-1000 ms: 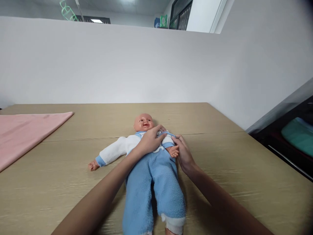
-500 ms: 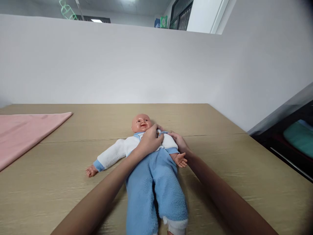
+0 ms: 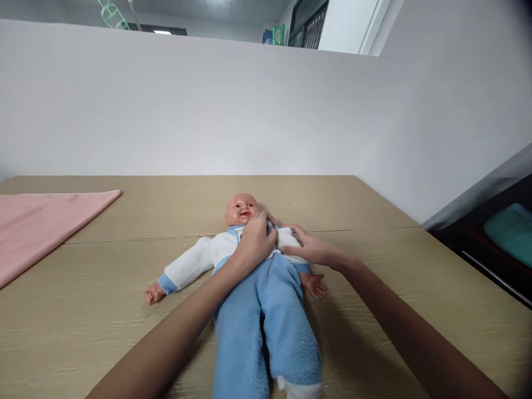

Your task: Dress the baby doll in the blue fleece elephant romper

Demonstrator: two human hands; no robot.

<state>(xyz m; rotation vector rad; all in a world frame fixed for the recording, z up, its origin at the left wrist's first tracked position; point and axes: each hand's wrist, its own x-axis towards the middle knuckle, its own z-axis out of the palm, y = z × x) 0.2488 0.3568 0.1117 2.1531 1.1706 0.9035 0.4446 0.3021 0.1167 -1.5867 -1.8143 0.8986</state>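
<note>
A baby doll (image 3: 241,210) lies on its back on the table, head away from me. It wears a white top with blue cuffs and fluffy blue trousers (image 3: 249,316). My left hand (image 3: 256,238) rests across the doll's chest, its fingers closed on the clothing near the neck; the fingertips are partly hidden. With thumb and fingers on either side, my right hand (image 3: 311,248) grips the white sleeve (image 3: 286,238) at the upper arm on the right. The other sleeve (image 3: 191,263) stretches out to the left, its small plastic hand on the tabletop.
A pink cloth (image 3: 50,221) lies flat on the left of the wooden table (image 3: 124,343). A white wall (image 3: 187,111) rises behind the table's far edge. Off the right side, a dark recess holds a teal item (image 3: 509,235).
My right hand has shifted from beside the shoulder to around the sleeve. The doll's arm on the right has moved slightly outward and down. My left hand stays at the chest.
</note>
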